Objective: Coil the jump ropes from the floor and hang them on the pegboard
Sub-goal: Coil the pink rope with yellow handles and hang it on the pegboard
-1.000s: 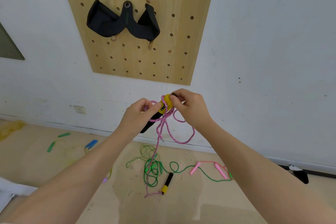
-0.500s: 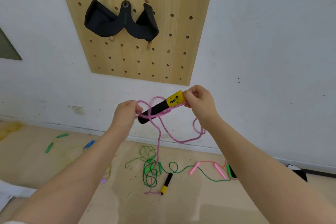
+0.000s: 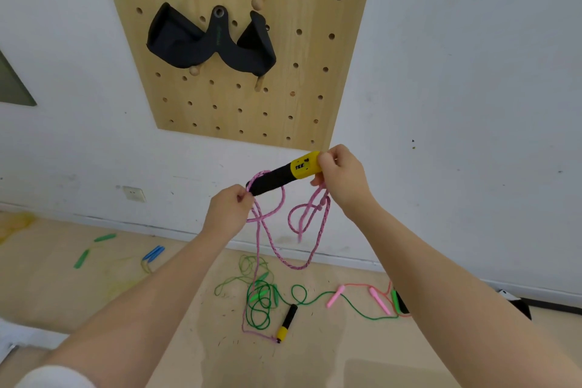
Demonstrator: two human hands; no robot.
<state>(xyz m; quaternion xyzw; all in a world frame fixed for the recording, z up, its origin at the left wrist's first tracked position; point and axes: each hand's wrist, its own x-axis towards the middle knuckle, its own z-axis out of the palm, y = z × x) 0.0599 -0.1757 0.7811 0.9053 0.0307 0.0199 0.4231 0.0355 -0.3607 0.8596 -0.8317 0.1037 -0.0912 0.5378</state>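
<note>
Pink rope (image 3: 267, 236) loops below the pegboard (image 3: 239, 50): the left hand (image 3: 231, 209) pinches its cord, the right hand (image 3: 341, 181) grips its yellow-and-black handle (image 3: 285, 175), and its tail trails to the floor (image 3: 94, 293).

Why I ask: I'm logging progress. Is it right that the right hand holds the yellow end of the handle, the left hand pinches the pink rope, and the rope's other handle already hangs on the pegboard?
Not quite. The head view shows the other handle lying on the floor, not on the pegboard. The rest holds: the right hand holds the yellow end of the handle, the left hand pinches the pink rope.
</note>
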